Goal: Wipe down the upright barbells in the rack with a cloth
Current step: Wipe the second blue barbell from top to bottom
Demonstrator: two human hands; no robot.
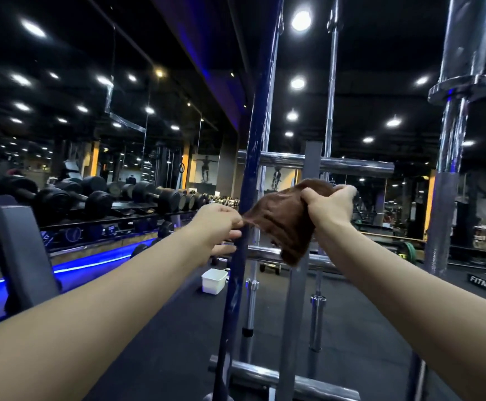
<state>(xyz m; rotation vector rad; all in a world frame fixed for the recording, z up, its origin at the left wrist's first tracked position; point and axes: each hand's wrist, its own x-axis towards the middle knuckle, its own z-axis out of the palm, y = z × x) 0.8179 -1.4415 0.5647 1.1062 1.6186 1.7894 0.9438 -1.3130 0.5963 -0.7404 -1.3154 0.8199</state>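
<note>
Cloth stretches between both grips: left hand pinches its left corner, right hand fists its top, before blue barbell.

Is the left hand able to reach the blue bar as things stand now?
Probably yes: the left hand is right beside the blue bar, nothing between them, though it pinches a corner of the brown cloth.
</note>
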